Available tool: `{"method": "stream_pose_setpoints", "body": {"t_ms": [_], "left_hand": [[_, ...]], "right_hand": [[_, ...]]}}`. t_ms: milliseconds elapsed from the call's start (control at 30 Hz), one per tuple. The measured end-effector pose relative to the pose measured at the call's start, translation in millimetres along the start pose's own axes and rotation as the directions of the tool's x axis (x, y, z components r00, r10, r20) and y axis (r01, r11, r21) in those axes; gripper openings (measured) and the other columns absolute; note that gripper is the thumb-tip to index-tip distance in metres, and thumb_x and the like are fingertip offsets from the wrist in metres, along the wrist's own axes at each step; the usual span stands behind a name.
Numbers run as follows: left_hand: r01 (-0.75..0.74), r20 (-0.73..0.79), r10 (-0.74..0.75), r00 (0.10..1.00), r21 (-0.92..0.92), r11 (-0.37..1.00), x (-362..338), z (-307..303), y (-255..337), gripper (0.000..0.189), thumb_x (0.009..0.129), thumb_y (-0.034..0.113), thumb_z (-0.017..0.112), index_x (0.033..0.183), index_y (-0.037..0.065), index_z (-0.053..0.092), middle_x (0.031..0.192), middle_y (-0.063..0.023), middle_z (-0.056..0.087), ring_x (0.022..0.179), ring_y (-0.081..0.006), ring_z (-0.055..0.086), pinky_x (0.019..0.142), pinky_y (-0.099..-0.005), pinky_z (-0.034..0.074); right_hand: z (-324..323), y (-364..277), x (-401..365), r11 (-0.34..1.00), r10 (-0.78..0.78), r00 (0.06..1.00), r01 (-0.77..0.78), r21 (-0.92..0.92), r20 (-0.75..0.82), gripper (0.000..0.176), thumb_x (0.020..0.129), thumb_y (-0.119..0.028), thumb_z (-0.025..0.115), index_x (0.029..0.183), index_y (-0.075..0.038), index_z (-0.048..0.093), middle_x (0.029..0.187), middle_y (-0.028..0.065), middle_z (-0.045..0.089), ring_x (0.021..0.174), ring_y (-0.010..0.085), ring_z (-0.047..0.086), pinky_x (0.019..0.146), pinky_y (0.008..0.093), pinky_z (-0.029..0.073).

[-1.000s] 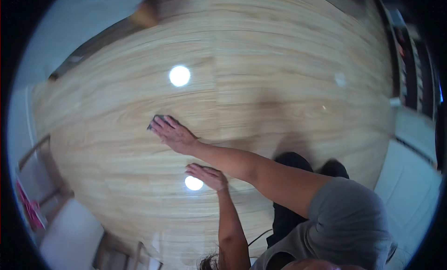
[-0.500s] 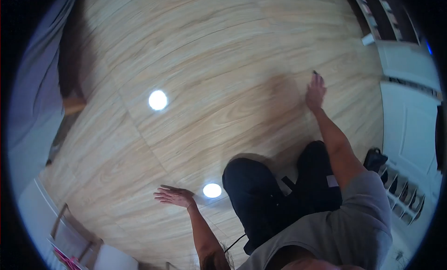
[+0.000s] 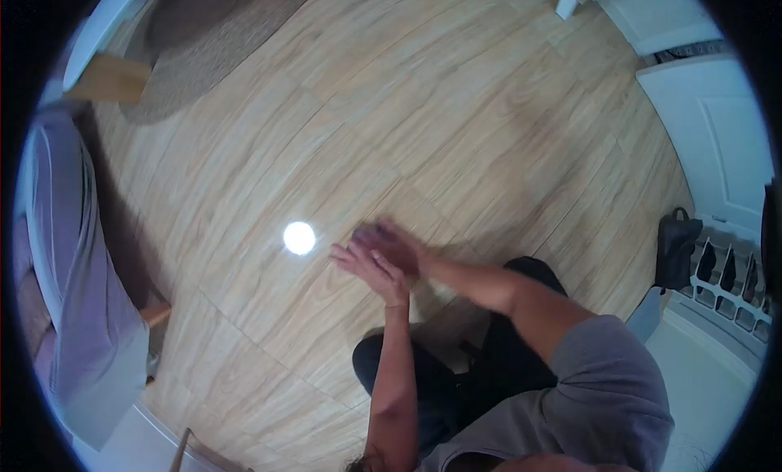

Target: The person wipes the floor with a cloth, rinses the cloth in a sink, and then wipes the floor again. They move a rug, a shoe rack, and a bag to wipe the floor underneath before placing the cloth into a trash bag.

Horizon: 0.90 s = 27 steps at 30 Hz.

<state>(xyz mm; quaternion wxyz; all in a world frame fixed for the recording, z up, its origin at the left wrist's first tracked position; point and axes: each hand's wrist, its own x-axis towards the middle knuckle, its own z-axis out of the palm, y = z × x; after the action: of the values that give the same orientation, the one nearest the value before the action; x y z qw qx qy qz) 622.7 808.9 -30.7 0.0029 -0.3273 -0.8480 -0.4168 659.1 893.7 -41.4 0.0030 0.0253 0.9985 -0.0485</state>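
Observation:
My left hand (image 3: 375, 272) is in front of my body above the wood-look floor (image 3: 244, 162), its fingers stretched out and apart, with nothing visible in it. Close against it, partly behind it, is my right hand (image 3: 403, 252), reaching in from the right. Motion smears the right fingers, and a dark blur shows at their tips. Whether the two palms touch cannot be made out. Below the hands are my knees in dark trousers (image 3: 456, 390).
At the left hangs a pale purple cloth (image 3: 98, 309) over a piece of furniture, with a round woven rug (image 3: 220, 57) beyond it. On the right are a white cabinet door (image 3: 725, 138), a black bag (image 3: 676, 248) and a white rack (image 3: 733, 285) holding dark items.
Both hands have come together from wide apart, the left moving right and up, the right moving left and down. The view has shifted, bringing the rug into sight.

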Motion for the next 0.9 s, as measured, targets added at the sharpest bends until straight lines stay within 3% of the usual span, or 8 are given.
{"method": "stream_pose_setpoints", "body": {"t_ms": [167, 400, 500, 533, 667, 700, 833, 900], "left_hand": [[-0.125, 0.326, 0.112, 0.939, 0.02, 0.992, -4, 115, 28, 0.055, 0.098, 0.019, 0.035, 0.147, 0.001, 0.018, 0.154, -0.0239, 0.007, 0.14, -0.0488, 0.0, 0.113, -0.0572, 0.004], [-0.256, 0.372, 0.182, 0.91, 0.159, 0.954, -4, 140, 45, 0.055, 0.098, 0.018, 0.032, 0.147, -0.001, 0.016, 0.154, -0.0216, 0.009, 0.141, -0.047, 0.001, 0.113, -0.0565, 0.004], [-0.325, 0.455, 0.189, 0.87, 0.243, 0.914, -8, 139, 42, 0.058, 0.095, 0.016, 0.037, 0.147, -0.001, 0.016, 0.153, -0.0255, 0.008, 0.139, -0.0515, 0.002, 0.112, -0.0597, 0.006], [-0.324, 0.438, 0.204, 0.876, 0.22, 0.92, -7, 140, 43, 0.058, 0.095, 0.016, 0.036, 0.147, -0.001, 0.015, 0.153, -0.0248, 0.007, 0.139, -0.0509, 0.002, 0.112, -0.0596, 0.006], [-0.367, 0.417, 0.256, 0.872, 0.212, 0.906, -5, 139, 46, 0.06, 0.095, 0.015, 0.036, 0.148, 0.001, 0.011, 0.154, -0.0232, 0.005, 0.139, -0.05, 0.001, 0.112, -0.0595, 0.006], [-0.331, 0.386, 0.241, 0.891, 0.188, 0.925, -6, 137, 46, 0.061, 0.095, 0.014, 0.036, 0.148, 0.001, 0.01, 0.154, -0.0231, 0.006, 0.139, -0.05, 0.001, 0.112, -0.0596, 0.006], [-0.353, 0.368, 0.268, 0.89, 0.186, 0.917, -9, 138, 45, 0.06, 0.094, 0.012, 0.038, 0.147, -0.001, 0.013, 0.153, -0.0248, 0.009, 0.139, -0.0504, 0.003, 0.113, -0.0584, 0.007], [-0.348, 0.373, 0.264, 0.889, 0.179, 0.92, -9, 137, 44, 0.06, 0.093, 0.011, 0.039, 0.146, -0.002, 0.014, 0.153, -0.0251, 0.01, 0.139, -0.05, 0.004, 0.113, -0.0581, 0.008]], "right_hand": [[13, 271, -119, 0.769, 0.616, 0.675, -0.628, 0.123, -0.407, 0.045, 0.085, -0.017, 0.051, 0.13, -0.011, 0.048, 0.13, 0.0083, 0.051, 0.127, 0.0268, 0.043, 0.095, 0.0494, 0.035], [18, 450, -319, 0.26, 0.749, 0.372, -0.926, -0.273, -0.549, 0.05, 0.087, -0.021, 0.051, 0.136, -0.012, 0.042, 0.127, 0.0076, 0.05, 0.123, 0.0241, 0.043, 0.092, 0.0477, 0.04], [60, 411, -299, 0.421, 0.906, 0.22, -0.535, 0.732, -0.361, 0.047, 0.088, -0.021, 0.05, 0.132, -0.007, 0.044, 0.125, 0.0101, 0.053, 0.122, 0.0296, 0.045, 0.1, 0.0489, 0.034], [40, 366, -284, 0.698, 0.618, 0.601, -0.716, 0.002, -0.506, 0.045, 0.086, -0.021, 0.052, 0.129, -0.006, 0.047, 0.127, 0.011, 0.053, 0.124, 0.0312, 0.044, 0.102, 0.0498, 0.032], [12, 182, -216, 0.863, 0.399, 0.907, -0.322, 0.389, -0.135, 0.048, 0.087, -0.028, 0.049, 0.133, -0.017, 0.048, 0.143, 0.0036, 0.041, 0.134, 0.0233, 0.034, 0.111, 0.0518, 0.023], [10, 146, -212, 0.965, 0.229, 0.973, -0.222, 0.136, -0.031, 0.046, 0.089, -0.031, 0.044, 0.133, -0.021, 0.048, 0.144, -0.0004, 0.041, 0.134, 0.0204, 0.034, 0.11, 0.0544, 0.023], [7, 166, -250, 0.995, 0.062, 0.994, -0.055, 0.078, -0.094, 0.045, 0.089, -0.025, 0.041, 0.133, -0.022, 0.049, 0.142, -0.0006, 0.044, 0.134, 0.0205, 0.035, 0.109, 0.0535, 0.023], [-7, 220, -275, 0.85, 0.452, 0.891, -0.446, 0.28, 0.047, 0.045, 0.089, -0.024, 0.044, 0.133, -0.019, 0.049, 0.141, 0.0022, 0.045, 0.133, 0.0228, 0.036, 0.11, 0.0511, 0.022]]}}
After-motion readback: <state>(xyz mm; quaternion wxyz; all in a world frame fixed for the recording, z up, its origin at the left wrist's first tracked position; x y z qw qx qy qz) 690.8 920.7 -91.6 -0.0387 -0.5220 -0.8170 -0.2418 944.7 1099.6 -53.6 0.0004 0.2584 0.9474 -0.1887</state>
